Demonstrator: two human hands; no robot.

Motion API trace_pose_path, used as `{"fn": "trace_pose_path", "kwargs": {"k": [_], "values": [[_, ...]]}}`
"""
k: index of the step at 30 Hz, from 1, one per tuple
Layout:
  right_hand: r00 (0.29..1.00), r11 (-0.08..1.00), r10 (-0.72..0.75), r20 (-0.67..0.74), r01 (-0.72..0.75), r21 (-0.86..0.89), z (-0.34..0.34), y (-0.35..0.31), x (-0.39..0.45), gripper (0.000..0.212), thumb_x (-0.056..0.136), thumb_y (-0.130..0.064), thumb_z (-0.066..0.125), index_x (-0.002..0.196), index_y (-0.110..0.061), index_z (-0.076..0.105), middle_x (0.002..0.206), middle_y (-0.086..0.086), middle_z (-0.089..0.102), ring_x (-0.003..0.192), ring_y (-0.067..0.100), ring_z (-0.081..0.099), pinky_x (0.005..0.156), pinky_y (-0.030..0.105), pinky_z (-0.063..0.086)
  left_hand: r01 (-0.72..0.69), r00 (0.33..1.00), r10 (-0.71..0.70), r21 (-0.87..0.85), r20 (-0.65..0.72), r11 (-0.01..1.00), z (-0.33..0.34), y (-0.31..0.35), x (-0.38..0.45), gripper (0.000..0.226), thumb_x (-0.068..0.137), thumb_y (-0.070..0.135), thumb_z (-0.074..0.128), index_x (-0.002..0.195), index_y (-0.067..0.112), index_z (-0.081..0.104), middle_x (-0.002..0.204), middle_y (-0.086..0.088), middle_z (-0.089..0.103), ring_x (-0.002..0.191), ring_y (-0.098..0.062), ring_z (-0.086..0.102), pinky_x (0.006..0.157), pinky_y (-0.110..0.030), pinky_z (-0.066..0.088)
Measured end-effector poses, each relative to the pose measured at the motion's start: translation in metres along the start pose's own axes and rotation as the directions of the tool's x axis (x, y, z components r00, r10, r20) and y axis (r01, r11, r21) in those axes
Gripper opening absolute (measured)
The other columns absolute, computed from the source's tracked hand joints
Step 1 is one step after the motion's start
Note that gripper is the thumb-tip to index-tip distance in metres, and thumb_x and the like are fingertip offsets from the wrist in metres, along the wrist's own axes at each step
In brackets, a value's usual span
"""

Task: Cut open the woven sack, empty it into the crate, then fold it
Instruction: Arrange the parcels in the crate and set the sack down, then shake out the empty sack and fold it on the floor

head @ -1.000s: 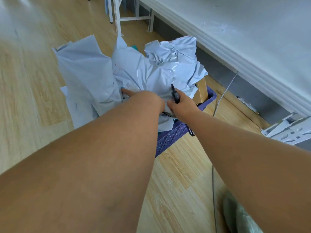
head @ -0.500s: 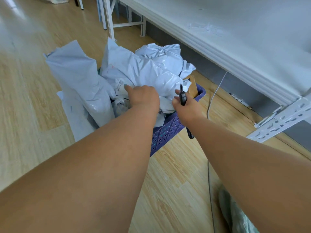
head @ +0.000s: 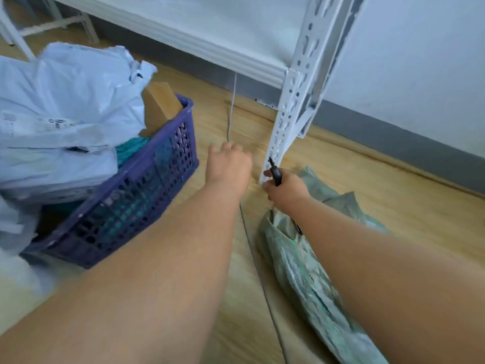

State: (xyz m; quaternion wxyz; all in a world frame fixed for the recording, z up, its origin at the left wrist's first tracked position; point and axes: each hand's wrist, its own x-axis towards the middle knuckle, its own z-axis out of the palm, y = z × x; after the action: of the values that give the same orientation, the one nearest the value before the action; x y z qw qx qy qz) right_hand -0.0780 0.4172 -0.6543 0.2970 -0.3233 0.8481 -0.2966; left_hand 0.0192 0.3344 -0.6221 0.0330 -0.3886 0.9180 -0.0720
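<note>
The pale green woven sack (head: 304,271) lies flat and crumpled on the wooden floor at the right, partly under my right forearm. My right hand (head: 284,189) hovers above the sack's far end and grips a small black cutter (head: 275,173), blade pointing up. My left hand (head: 229,164) hangs over the bare floor between the crate and the sack, fingers loosely curled, holding nothing. The purple plastic crate (head: 147,190) stands at the left, heaped with grey-white mailer bags (head: 73,101), a cardboard box (head: 160,103) and something teal.
A white slotted steel rack leg (head: 291,101) stands just beyond my right hand, with its shelf (head: 183,27) above. A thin grey cable (head: 231,111) runs along the floor between my arms. The grey skirting and wall lie behind.
Both hands left the bags in the crate and swung right toward the sack by the rack leg. My view turned right too. The cutter stays in my right hand.
</note>
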Motion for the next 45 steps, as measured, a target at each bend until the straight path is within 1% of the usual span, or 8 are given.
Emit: {"fn": "trace_pose_path", "kwargs": {"k": [7, 14, 19, 26, 31, 35, 41, 45], "values": [[0.928, 0.924, 0.318, -0.195, -0.349, -0.154, -0.072, 0.144, -0.017, 0.038, 0.087, -0.008, 0.062, 0.123, -0.02, 0.058, 0.109, 0.009, 0.061, 0.078, 0.024, 0.057, 0.065, 0.032, 0.048, -0.105, 0.93, 0.19, -0.269, 0.313, 0.957, 0.069, 0.139, -0.042, 0.048, 0.09, 0.019, 0.058, 0.135, 0.019, 0.044, 0.137, -0.007, 0.045, 0.127, -0.029, 0.043, 0.095, -0.042, 0.043], [0.833, 0.85, 0.511, -0.214, -0.526, -0.019, -0.101, 0.205, -0.044, 0.082, 0.08, -0.025, 0.079, 0.146, -0.017, 0.033, 0.139, 0.013, 0.048, 0.113, 0.032, 0.06, 0.087, 0.04, 0.053, -0.005, 0.873, 0.246, -0.497, 0.421, 0.868, 0.07, 0.206, -0.041, 0.096, 0.086, 0.032, 0.07, 0.154, 0.027, 0.003, 0.158, -0.005, 0.018, 0.14, -0.031, 0.028, 0.107, -0.044, 0.035], [0.795, 0.806, 0.586, -0.158, -0.552, 0.212, -0.135, 0.246, -0.053, 0.035, 0.088, -0.021, 0.067, 0.121, -0.012, 0.059, 0.09, 0.007, 0.062, 0.093, 0.031, 0.07, 0.083, 0.042, 0.059, -0.505, 0.861, 0.509, -0.124, 0.006, 0.854, 0.06, 0.244, -0.025, 0.097, 0.084, 0.009, 0.065, 0.154, 0.022, 0.001, 0.161, 0.001, 0.01, 0.149, -0.023, 0.007, 0.12, -0.042, 0.01], [0.655, 0.621, 0.736, 0.171, -0.754, 0.213, -0.171, 0.313, -0.073, 0.028, 0.095, -0.008, 0.059, 0.119, -0.006, 0.045, 0.071, 0.015, 0.065, 0.063, 0.024, 0.063, 0.079, 0.036, 0.058, -0.648, 0.727, 0.502, 0.225, 0.468, 0.728, 0.057, 0.311, -0.036, 0.06, 0.088, 0.015, 0.056, 0.144, 0.02, 0.035, 0.135, -0.005, 0.051, 0.131, -0.026, 0.037, 0.111, -0.043, 0.018], [0.826, 0.652, 0.541, 0.158, -0.531, 0.542, -0.163, 0.323, -0.056, 0.041, 0.09, 0.001, 0.059, 0.123, -0.022, 0.05, 0.095, 0.015, 0.066, 0.065, 0.023, 0.067, 0.078, 0.045, 0.061, -0.231, 0.892, 0.282, -0.18, 0.352, 0.956, 0.047, 0.341, -0.019, 0.029, 0.094, 0.014, 0.044, 0.115, 0.017, 0.064, 0.12, -0.008, 0.063, 0.11, -0.03, 0.059, 0.081, -0.036, 0.045], [0.873, 0.77, 0.488, -0.021, -0.419, 0.481, -0.161, 0.317, -0.04, 0.033, 0.085, -0.018, 0.069, 0.116, -0.011, 0.061, 0.109, 0.015, 0.068, 0.099, 0.033, 0.066, 0.09, 0.047, 0.055, -0.024, 0.931, 0.248, -0.634, 0.268, 0.773, 0.026, 0.357, 0.0, 0.032, 0.096, 0.022, 0.049, 0.127, 0.02, 0.058, 0.127, -0.005, 0.062, 0.117, -0.027, 0.056, 0.095, -0.033, 0.045], [0.844, 0.883, 0.413, -0.343, -0.279, 0.377, -0.222, 0.289, 0.0, 0.021, 0.089, -0.017, 0.057, 0.108, -0.009, 0.062, 0.092, 0.009, 0.058, 0.094, 0.033, 0.06, 0.082, 0.038, 0.049, -0.172, 0.951, 0.25, -0.362, 0.181, 0.916, 0.016, 0.318, 0.01, 0.101, 0.079, 0.037, 0.075, 0.152, 0.03, 0.005, 0.152, -0.006, 0.033, 0.141, -0.029, 0.028, 0.112, -0.046, 0.028], [0.89, 0.923, 0.261, -0.375, -0.115, 0.368, -0.229, 0.257, 0.013, 0.03, 0.091, -0.009, 0.054, 0.12, -0.017, 0.06, 0.097, 0.001, 0.057, 0.091, 0.021, 0.055, 0.08, 0.03, 0.045, -0.076, 0.945, 0.183, -0.363, 0.27, 0.929, 0.02, 0.305, 0.007, 0.073, 0.085, 0.027, 0.069, 0.146, 0.027, 0.029, 0.138, -0.006, 0.048, 0.125, -0.031, 0.048, 0.089, -0.044, 0.049]]}}
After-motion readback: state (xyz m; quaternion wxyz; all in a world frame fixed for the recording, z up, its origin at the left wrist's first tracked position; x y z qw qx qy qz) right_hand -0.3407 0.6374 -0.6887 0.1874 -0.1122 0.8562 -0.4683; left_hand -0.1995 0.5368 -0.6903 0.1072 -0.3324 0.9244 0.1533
